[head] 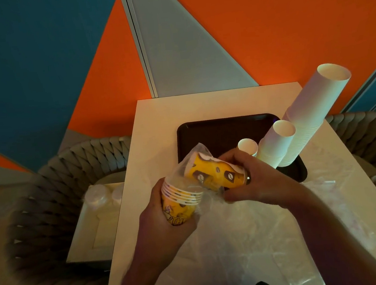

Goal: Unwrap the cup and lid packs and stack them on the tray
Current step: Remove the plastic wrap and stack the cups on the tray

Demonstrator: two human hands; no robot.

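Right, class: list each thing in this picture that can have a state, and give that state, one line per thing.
Yellow cup stack in the left hand: out of the wrap, gripped.
Yellow cups in the right hand: partly inside clear wrap, gripped.
Clear wrap: open, crumpled.
Left hand: gripping cups.
Right hand: gripping wrapped cups.
White cup stacks: unwrapped, upright on the tray.
Tray: partly filled.
Lid packs: wrapped, on the side box.

On the stack of yellow printed paper cups [181,201] in my left grip [164,216], only part of a word in white outlined capitals shows low on the wall, something like "TIM"; I cannot read the rest of it.
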